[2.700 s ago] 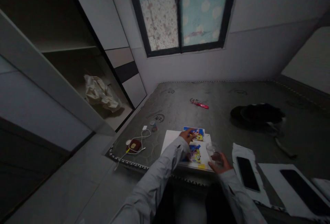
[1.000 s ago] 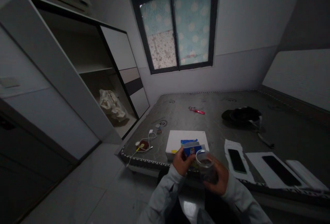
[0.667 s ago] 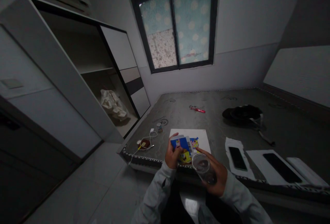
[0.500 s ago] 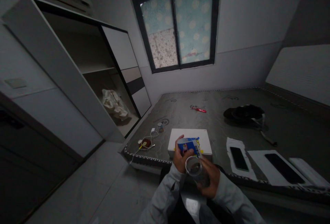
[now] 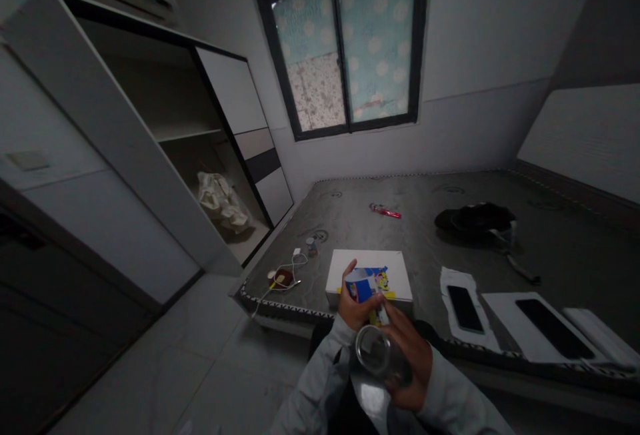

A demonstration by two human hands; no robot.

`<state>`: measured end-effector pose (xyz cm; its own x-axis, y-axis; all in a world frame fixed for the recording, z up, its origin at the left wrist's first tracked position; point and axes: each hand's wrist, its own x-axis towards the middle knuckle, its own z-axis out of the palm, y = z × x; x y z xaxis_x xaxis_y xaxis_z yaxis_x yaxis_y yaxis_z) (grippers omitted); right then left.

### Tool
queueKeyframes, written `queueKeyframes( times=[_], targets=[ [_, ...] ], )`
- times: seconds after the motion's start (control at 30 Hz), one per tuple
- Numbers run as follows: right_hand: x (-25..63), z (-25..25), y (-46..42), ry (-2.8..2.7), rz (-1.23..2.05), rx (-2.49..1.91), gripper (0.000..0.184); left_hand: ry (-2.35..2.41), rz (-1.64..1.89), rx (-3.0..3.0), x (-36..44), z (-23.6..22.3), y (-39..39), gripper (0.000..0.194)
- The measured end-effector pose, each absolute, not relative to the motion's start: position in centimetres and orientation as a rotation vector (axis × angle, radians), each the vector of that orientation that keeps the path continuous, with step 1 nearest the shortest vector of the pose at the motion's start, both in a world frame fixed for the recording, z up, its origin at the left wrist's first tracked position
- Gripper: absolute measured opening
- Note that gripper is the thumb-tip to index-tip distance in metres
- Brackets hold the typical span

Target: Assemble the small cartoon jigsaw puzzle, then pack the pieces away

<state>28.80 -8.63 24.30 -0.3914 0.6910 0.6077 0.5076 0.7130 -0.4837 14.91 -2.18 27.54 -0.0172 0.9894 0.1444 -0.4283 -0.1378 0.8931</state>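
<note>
Just in front of the bed's edge, my left hand [image 5: 354, 310] is closed round a blue printed packet or label [image 5: 363, 289] with yellow cartoon figures, thumb laid across its lower part. My right hand [image 5: 414, 355] grips a clear, round cup or jar [image 5: 373, 348], tilted with its rim towards me. Fingertips of the right hand also reach the lower edge of the blue print, though I cannot tell whether they pinch it. Behind both hands a white box [image 5: 369, 259] lies on the mattress, partly hidden by the left hand and the print.
On the grey mattress [image 5: 350, 221] lie a red item [image 5: 385, 211], a dark cap [image 5: 475, 223], and two dark phones [image 5: 465, 308] on white sheets. Left of the box are a small can [image 5: 311, 245], a white cable [image 5: 299, 260] and a brown object [image 5: 283, 279]. An open wardrobe [image 5: 150, 121] stands left.
My right hand has brought the cup slightly lower and nearer to me, tilting it more. Its fingers have come up against the print, which has turned a little, showing more yellow figures.
</note>
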Motion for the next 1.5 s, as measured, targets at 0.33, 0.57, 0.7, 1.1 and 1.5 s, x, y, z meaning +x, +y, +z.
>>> queueKeyframes(
  times=[0.33, 0.57, 0.7, 1.1, 1.5],
  targets=[
    [28.6, 25.2, -8.5, -1.953, 0.233, -0.789, 0.043, 0.726, 1.584, 0.848, 15.3, 27.1, -2.6, 0.078],
    [28.4, 23.9, -8.4, -1.947, 0.338, -0.757, 0.047, 0.870, 1.584, 0.791, 15.5, 26.9, -2.0, 0.068],
    [28.0, 23.0, -8.1, -1.943, 0.330, -0.828, 0.036, 0.778, 1.587, 0.837, 15.5, 26.9, -2.0, 0.068],
    [30.0, 22.4, -7.3, -1.872, 0.303, -0.905, 0.042, 0.787, 1.566, 0.839, 12.1, 31.2, -1.1, 0.049],
    [29.3, 21.1, -6.4, -1.821, 0.249, -1.236, 0.048, 0.660, 1.631, 1.048, 15.5, 31.6, -4.7, 0.045]
  ],
)
